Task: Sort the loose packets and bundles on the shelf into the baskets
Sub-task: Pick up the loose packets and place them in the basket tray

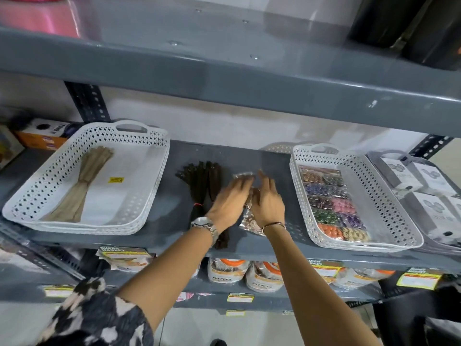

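A clear packet of brownish beads [249, 221] lies on the grey shelf [174, 228] between two white baskets. My left hand [230, 198] and my right hand [268, 201] both rest on the packet, fingers spread over its upper part. Left of the hands lies a dark brown bundle [202, 186] tied with a red band, partly under my left wrist. The left basket [139, 216] holds a beige bundle [84, 186]. The right basket [296, 176] holds a packet of multicoloured beads [331, 203].
An upper shelf [224, 78] overhangs close above. A further tray with white boxes [424, 186] sits at the far right, and an orange box [42, 136] at the far left. Jars and price tags line the shelf below [262, 273].
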### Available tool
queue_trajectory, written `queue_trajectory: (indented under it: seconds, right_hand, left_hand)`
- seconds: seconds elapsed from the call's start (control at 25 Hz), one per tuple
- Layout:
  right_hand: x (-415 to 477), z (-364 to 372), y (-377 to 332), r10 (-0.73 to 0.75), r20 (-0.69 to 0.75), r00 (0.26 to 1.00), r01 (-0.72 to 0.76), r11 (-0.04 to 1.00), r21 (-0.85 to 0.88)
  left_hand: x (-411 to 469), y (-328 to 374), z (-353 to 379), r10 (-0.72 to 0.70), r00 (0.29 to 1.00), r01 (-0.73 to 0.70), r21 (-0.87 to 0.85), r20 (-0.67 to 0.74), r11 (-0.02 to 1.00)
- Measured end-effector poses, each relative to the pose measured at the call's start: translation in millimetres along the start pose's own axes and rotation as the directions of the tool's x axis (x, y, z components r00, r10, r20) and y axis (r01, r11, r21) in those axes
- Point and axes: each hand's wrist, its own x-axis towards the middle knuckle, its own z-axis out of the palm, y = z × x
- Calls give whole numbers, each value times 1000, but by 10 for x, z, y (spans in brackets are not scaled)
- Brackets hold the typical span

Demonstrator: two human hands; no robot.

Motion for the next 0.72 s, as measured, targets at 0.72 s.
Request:
queue_trajectory:
  seconds: [0.72]
  right_hand:
    - [-396, 375, 232, 95, 214, 972, -42, 971, -237]
  left_hand:
    - [-633, -853, 31, -306, 936, 253, 272, 175, 929]
